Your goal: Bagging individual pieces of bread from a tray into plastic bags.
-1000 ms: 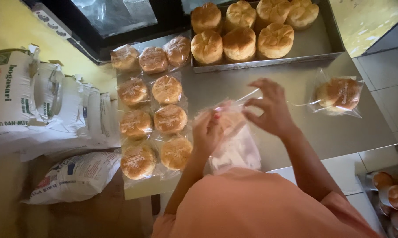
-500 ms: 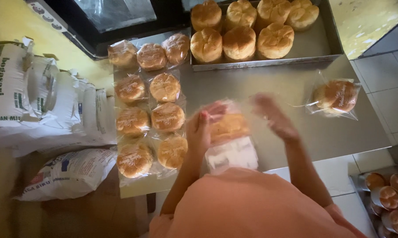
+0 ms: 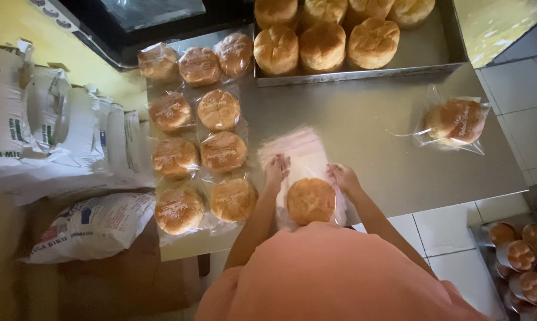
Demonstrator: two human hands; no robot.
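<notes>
Hands – left (image 3: 276, 169), right (image 3: 343, 178) – flanking bagged bun (image 3: 310, 200), table edge (image 3: 399, 209) near

Dim, warm indoor light, soft focus, dark shadows at lower left.

Nine bagged buns (image 3: 199, 132) lay in rows at the left of the desk (image 3: 369, 142). One more bagged bun (image 3: 455, 121) sat apart at the right. A tenth-plus bun (image 3: 310, 201) lay in the bag between two hands. The tray (image 3: 426, 56) showed seven bare buns (image 3: 323, 46). Several flour sacks (image 3: 48, 125) stood left; their exact number could not be told.
</notes>
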